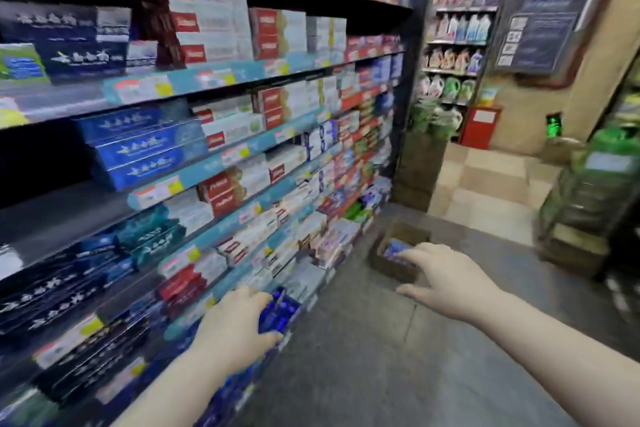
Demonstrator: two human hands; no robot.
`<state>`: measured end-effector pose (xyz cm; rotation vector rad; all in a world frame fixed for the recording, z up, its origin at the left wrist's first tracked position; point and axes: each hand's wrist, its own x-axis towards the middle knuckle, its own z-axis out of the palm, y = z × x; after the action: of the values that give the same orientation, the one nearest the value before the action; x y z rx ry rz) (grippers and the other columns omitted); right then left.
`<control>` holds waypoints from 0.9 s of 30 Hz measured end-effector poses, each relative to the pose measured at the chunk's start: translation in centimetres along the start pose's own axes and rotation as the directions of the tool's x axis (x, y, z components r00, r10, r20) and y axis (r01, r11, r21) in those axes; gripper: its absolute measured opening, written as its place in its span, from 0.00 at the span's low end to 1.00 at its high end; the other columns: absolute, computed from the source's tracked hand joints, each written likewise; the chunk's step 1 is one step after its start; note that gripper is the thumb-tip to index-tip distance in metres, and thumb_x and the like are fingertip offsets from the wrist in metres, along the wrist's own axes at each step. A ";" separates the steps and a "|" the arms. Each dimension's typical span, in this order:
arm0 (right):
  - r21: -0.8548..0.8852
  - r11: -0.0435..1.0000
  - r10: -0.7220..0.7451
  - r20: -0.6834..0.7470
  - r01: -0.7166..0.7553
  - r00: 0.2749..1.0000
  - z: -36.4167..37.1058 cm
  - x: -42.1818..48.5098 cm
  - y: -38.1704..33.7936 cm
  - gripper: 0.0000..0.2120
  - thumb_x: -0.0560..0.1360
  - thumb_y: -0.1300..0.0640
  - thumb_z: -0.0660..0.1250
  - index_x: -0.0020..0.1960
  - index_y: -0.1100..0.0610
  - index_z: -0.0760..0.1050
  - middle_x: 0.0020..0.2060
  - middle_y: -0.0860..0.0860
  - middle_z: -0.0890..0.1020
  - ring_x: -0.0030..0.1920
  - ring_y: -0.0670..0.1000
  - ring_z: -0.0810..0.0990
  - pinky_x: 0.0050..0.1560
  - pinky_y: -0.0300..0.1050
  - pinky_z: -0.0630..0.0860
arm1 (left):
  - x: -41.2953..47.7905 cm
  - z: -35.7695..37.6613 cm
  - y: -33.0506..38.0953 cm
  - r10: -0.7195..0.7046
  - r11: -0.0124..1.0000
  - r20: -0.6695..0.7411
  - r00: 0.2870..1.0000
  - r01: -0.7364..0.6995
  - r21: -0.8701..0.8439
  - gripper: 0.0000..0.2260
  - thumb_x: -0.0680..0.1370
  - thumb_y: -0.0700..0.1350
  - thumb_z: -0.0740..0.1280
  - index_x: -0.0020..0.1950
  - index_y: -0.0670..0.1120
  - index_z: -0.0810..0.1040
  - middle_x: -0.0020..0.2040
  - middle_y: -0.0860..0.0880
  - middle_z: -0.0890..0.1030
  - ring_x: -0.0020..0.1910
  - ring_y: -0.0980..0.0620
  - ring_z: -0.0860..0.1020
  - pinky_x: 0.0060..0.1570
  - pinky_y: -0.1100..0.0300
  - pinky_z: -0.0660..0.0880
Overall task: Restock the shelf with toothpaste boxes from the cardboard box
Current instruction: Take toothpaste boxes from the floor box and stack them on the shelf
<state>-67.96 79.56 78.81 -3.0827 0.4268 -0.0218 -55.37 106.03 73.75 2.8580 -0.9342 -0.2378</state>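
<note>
Teal-edged shelving (207,166) fills the left of the scene from near to far, its tiers stocked with red, white and blue toothpaste cartons. A grey floor (363,357) runs along its right side. On that floor, far along the aisle and just beside the foot of the shelving, the cardboard box (394,270) is seen with its top open and blue toothpaste boxes (394,248) lying inside.

The right hand (446,274) is stretched out over the cardboard box with fingers straight and thumb spread. Nothing is held in it, and whether the fingertips touch the stock below cannot be told through the blur. The left hand (235,322) is at a low, near tier, where a blue toothpaste box (282,310) is gripped between curled fingers and thumb at the shelf edge.

The step is judged to be placement of the held box, with the next pick-up prepared at the same time. The held box is best slid in flat and square against its blue neighbours, printed face outward, and released only once it is fully supported. The right hand's grasp is best taken across the width of one box, so that a single carton is lifted without dragging the others.
</note>
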 end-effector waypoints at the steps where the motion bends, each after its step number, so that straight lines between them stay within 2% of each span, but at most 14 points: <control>1: -0.010 1.000 0.029 0.018 -0.029 0.999 0.4 -0.4 2.6 0.28 0.71 0.37 0.61 0.68 0.47 0.65 0.64 0.49 0.72 0.66 0.54 0.70 0.63 0.47 0.69 | 1.3 0.8 2.5 0.018 1.000 0.032 0.999 -0.017 -0.013 0.27 0.71 0.62 0.65 0.68 0.53 0.67 0.65 0.51 0.70 0.65 0.49 0.69 0.60 0.54 0.71; 6: -0.042 0.990 0.137 0.103 -0.133 0.985 2.4 -1.6 13.1 0.28 0.72 0.37 0.61 0.69 0.46 0.63 0.65 0.49 0.71 0.66 0.54 0.69 0.64 0.47 0.68 | 7.5 4.0 11.8 0.074 0.997 0.124 0.990 -0.070 -0.038 0.28 0.72 0.62 0.64 0.69 0.53 0.66 0.66 0.51 0.69 0.64 0.50 0.70 0.60 0.53 0.72; 13: -0.031 0.972 0.236 0.174 -0.234 0.956 5.1 0.8 22.2 0.28 0.72 0.38 0.61 0.69 0.45 0.63 0.66 0.49 0.71 0.67 0.54 0.68 0.64 0.48 0.67 | 15.3 7.5 18.3 0.094 0.995 0.204 0.974 -0.086 -0.047 0.27 0.72 0.61 0.64 0.69 0.54 0.66 0.66 0.51 0.69 0.64 0.50 0.71 0.58 0.54 0.73; 19: -0.040 0.957 0.290 0.188 -0.288 0.938 6.8 7.3 28.7 0.29 0.72 0.37 0.61 0.69 0.45 0.63 0.67 0.48 0.70 0.68 0.54 0.67 0.66 0.49 0.67 | 25.3 10.3 21.5 0.121 0.992 0.222 0.968 -0.112 -0.052 0.26 0.73 0.61 0.63 0.68 0.53 0.66 0.64 0.51 0.71 0.62 0.50 0.72 0.55 0.54 0.74; 27: 0.000 0.920 0.381 0.242 -0.392 0.892 7.7 18.1 36.7 0.28 0.72 0.38 0.61 0.70 0.45 0.62 0.68 0.48 0.70 0.67 0.53 0.67 0.64 0.46 0.66 | 42.0 9.9 26.2 0.226 0.973 0.262 0.938 -0.231 -0.011 0.26 0.72 0.60 0.64 0.67 0.51 0.67 0.64 0.48 0.71 0.63 0.47 0.71 0.58 0.52 0.73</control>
<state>-60.34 39.56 70.14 -2.8410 0.9956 0.3378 -38.85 59.33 63.81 2.7453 -1.3114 -0.5953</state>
